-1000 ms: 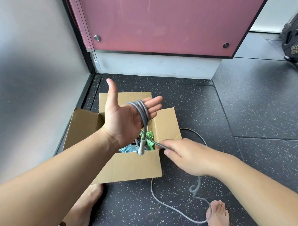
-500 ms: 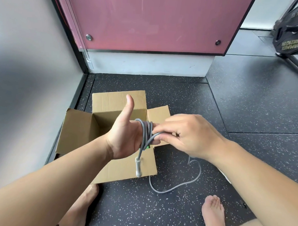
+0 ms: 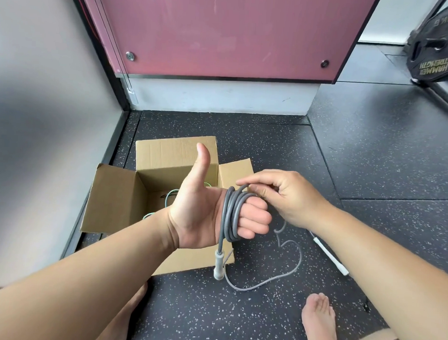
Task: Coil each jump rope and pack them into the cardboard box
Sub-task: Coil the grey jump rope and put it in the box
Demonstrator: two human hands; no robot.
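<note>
The right hand pinches the grey jump rope atop the coil wound round the curled fingers of the left hand, over the right front corner of the cardboard box. One handle hangs below the coil. The loose tail runs right of the box across the rubber floor to the far handle, nearer the right hand. A pink panel stands behind the box.

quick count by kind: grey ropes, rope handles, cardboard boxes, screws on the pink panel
grey rope: 1
handles: 2, one hanging, one on the floor
cardboard box: 1
panel screws: 2
total: 6
</note>
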